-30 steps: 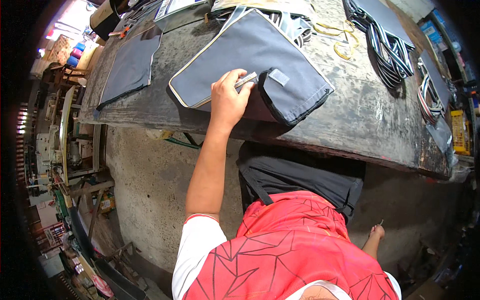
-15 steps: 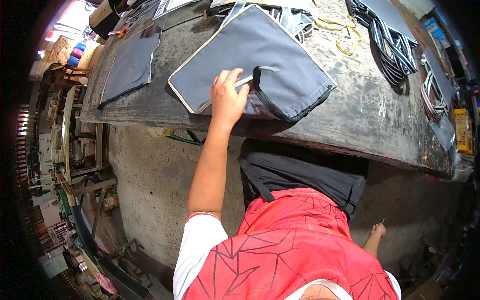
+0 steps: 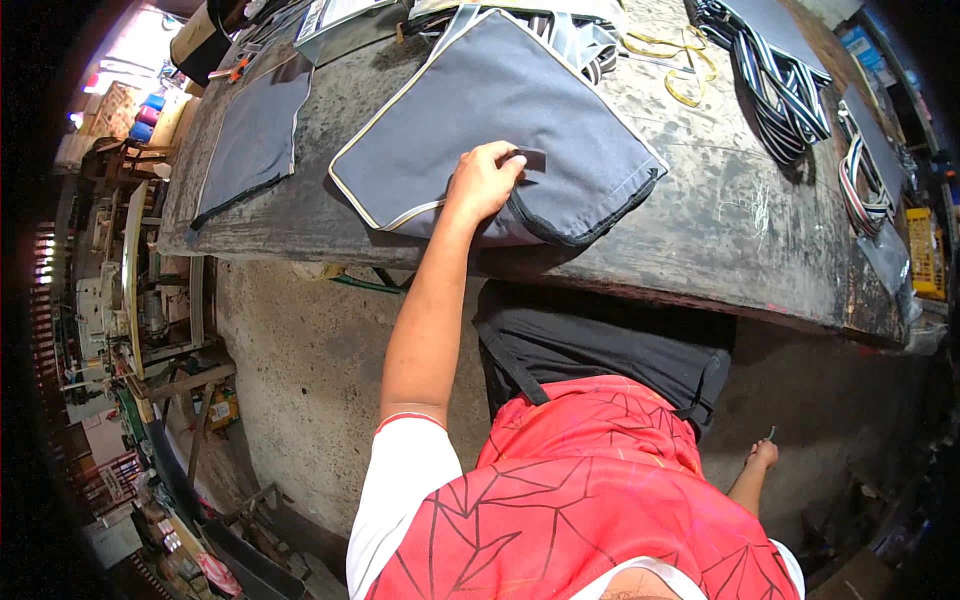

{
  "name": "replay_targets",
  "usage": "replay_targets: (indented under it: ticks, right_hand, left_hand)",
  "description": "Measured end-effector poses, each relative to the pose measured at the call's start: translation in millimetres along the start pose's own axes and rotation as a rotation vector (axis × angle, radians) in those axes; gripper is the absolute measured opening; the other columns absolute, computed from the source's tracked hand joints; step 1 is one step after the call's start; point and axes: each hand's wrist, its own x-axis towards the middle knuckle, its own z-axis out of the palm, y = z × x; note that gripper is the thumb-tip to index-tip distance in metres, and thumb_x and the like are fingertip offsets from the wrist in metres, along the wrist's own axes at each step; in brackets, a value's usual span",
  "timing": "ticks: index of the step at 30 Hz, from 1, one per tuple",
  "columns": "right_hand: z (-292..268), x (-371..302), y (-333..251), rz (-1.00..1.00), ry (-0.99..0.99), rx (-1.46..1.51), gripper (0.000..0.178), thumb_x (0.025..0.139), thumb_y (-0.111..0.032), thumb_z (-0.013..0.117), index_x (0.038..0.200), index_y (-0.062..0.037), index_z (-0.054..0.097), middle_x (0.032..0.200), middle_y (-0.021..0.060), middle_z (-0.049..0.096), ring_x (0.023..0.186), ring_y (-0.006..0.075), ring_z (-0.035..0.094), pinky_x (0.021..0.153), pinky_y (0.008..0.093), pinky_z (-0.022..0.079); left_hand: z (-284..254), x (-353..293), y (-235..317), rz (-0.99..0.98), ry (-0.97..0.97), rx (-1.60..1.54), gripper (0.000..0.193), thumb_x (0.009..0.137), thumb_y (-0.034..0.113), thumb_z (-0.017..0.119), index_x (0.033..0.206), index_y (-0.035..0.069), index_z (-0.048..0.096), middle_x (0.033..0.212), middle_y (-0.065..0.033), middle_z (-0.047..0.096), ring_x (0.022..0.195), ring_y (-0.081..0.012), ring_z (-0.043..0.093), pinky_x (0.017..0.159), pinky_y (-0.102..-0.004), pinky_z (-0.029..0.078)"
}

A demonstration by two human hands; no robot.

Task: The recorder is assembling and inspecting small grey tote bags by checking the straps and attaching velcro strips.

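A grey fabric piece (image 3: pixel 430 130) with cream piping lies askew over the table's near edge. Black trim runs along its lower right side. My left hand (image 3: pixel 487 182) is closed in a pinch at its middle, on the fabric, with a short dark strip (image 3: pixel 531 159) sticking out beyond the fingertips. Whether that strip is a folded edge of the piece is hard to see. Down by my side at the lower right, my right hand (image 3: pixel 763 456) is closed around a small, thin, greenish object (image 3: pixel 771 433) too small to identify.
Another grey panel (image 3: pixel 255 135) lies on the dark worn table (image 3: pixel 740 215) to the left. Striped straps (image 3: pixel 780 105) hang in a bundle at the right, near a yellow ribbon (image 3: pixel 690 75). A yellow crate (image 3: pixel 925 255) stands beyond the right end; machinery is on the left.
My left hand has moved right and slightly up over the fabric, and the dark strip now shows at its fingertips. The pale edge it held earlier is out of sight. My right hand stays low.
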Motion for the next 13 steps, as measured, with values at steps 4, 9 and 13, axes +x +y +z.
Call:
replay_targets:
  ticks: [4, 9, 13]
  right_hand:
    - [-6.9, 8.8, 1.4, 0.009, -0.004, 0.008, 0.037, 0.086, 0.001, 0.048, 0.123, 0.0021, 0.051, 0.078, 0.0076, 0.059, 0.058, 0.0139, 0.051, 0.048, 0.0283, 0.039]
    - [-9.2, 4.9, -7.8, 0.015, -0.009, -0.114, 0.044, 0.085, 0.002, 0.047, 0.129, 0.0019, 0.046, 0.073, 0.0065, 0.057, 0.055, 0.0118, 0.048, 0.046, 0.0267, 0.037]
    - [2.1, 8.0, -19.3, -0.194, -0.147, 0.001, 0.066, 0.087, -0.004, 0.053, 0.146, -0.0068, 0.025, 0.081, 0.0092, 0.059, 0.061, 0.0143, 0.052, 0.049, 0.0286, 0.041]
  left_hand:
    - [0.9, 3.0, 2.7, -0.12, -0.034, -0.035, 0.024, 0.085, 0.025, 0.057, 0.087, 0.003, 0.067, 0.075, -0.0081, 0.07, 0.073, -0.021, 0.065, 0.069, -0.033, 0.047]
    - [3.2, 1.4, -9.2, -0.087, -0.018, -0.078, 0.025, 0.084, 0.027, 0.058, 0.086, 0.004, 0.067, 0.074, -0.0079, 0.07, 0.072, -0.0209, 0.066, 0.07, -0.0325, 0.047]
    - [8.9, -4.4, -8.6, -0.002, 0.03, -0.086, 0.026, 0.083, 0.029, 0.059, 0.086, 0.004, 0.067, 0.073, -0.0084, 0.07, 0.072, -0.0202, 0.066, 0.071, -0.0314, 0.048]
